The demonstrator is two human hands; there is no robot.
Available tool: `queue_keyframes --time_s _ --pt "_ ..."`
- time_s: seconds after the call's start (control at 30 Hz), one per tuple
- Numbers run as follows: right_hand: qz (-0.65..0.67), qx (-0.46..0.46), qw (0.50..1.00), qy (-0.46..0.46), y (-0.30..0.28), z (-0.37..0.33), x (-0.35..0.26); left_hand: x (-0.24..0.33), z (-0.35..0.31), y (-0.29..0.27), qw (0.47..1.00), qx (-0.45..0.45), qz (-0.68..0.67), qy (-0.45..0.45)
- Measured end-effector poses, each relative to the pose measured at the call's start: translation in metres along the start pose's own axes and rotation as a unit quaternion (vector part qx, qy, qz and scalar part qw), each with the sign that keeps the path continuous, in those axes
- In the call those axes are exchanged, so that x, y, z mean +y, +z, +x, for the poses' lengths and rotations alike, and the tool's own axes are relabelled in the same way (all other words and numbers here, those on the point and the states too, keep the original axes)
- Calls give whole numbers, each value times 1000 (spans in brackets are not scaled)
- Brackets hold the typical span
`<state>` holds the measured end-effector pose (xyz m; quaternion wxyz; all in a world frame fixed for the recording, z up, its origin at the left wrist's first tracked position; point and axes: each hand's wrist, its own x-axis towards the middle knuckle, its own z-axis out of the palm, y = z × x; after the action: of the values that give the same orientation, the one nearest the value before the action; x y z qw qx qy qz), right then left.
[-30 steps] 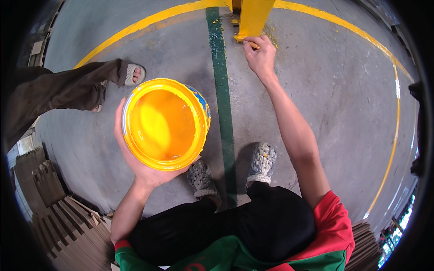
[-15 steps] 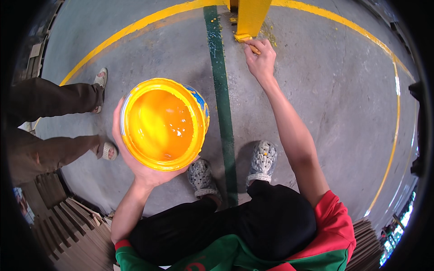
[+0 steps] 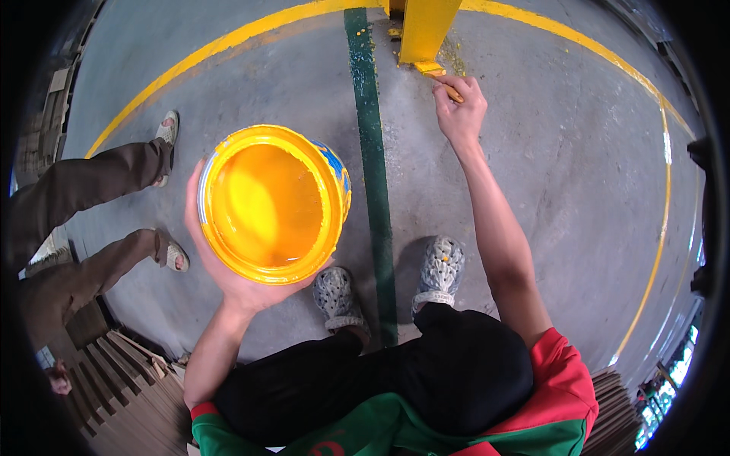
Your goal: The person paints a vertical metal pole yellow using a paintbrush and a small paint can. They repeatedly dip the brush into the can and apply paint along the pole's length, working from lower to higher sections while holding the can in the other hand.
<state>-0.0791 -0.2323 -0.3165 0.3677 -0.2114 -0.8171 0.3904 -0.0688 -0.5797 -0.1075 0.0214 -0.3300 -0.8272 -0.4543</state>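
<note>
My left hand (image 3: 247, 290) is wrapped round an open paint can (image 3: 334, 190), tilted so that the yellow paint (image 3: 266, 205) inside shows. Yellow paint coats its rim, and some blue shows on its side. Farther off, my right hand (image 3: 464, 110) grips the wooden handle of a paintbrush (image 3: 454, 93). The brush's bristles, covered in yellow, touch the bottom edge of a yellow post (image 3: 427, 34) that stands on the grey floor. Part of the handle is hidden in my fingers.
Another person in dark trousers (image 3: 114, 182) stands at the left. Stacked flat brown sheets (image 3: 129, 387) lie at the lower left. A dark green stripe (image 3: 371, 167) runs along the floor (image 3: 563, 190), with yellow lines (image 3: 228, 42) farther out. Yellow spatters surround the post's foot.
My right hand and the brush have moved to the right along the post's bottom edge and slightly nearer. The can has shifted up a little, and its paint surface has swayed.
</note>
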Motion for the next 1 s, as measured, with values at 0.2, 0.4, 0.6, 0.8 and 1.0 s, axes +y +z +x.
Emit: queue_keyframes --time_s 0.2,0.4,0.6,0.8,1.0 --pt "-10 -6 999 -39 28 17 6 1 1 0 1000 -4 -17 7" --pt "32 55 996 -68 5 6 -11 0 0 -4 1000 6 -25 7" --pt "46 -25 998 23 7 -4 -11 2 0 0 999 -2 -34 -12" --pt "24 -34 999 -32 32 12 -12 5 1 0 999 -13 -30 9" --pt "56 60 992 -101 18 14 -40 4 0 -4 999 8 -34 7"
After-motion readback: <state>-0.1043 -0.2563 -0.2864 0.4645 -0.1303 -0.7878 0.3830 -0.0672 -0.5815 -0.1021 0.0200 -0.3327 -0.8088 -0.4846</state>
